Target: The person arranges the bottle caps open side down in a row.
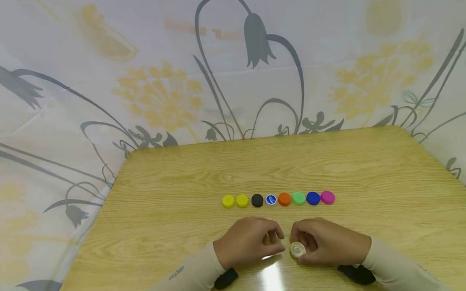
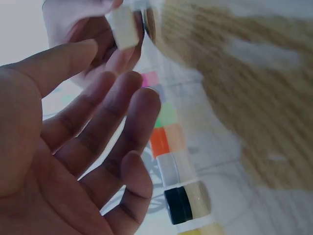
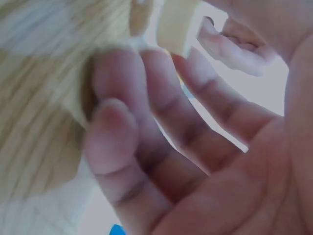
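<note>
My right hand (image 1: 331,242) pinches a round cream bottle cap (image 1: 297,250) between thumb and fingers, low over the table; a greyish square mark shows on its face. In the left wrist view the same cream cap (image 2: 125,29) appears edge-on. To its left, my left hand (image 1: 251,240) has its fingers loosely bent, thumb apart, and nothing in its grasp. Beyond both hands runs a row of caps: two yellow ones (image 1: 228,201), a black one (image 1: 257,200), a white one with blue print (image 1: 271,199), then orange (image 1: 284,199), light green (image 1: 299,198), blue (image 1: 313,198) and pink (image 1: 328,197) caps.
A wood-grain table (image 1: 174,178) lies under everything. Flower-patterned cloth (image 1: 225,89) hangs behind it and along its sides. Light glares off the tabletop between the forearms. Dark straps (image 1: 226,279) circle both wrists.
</note>
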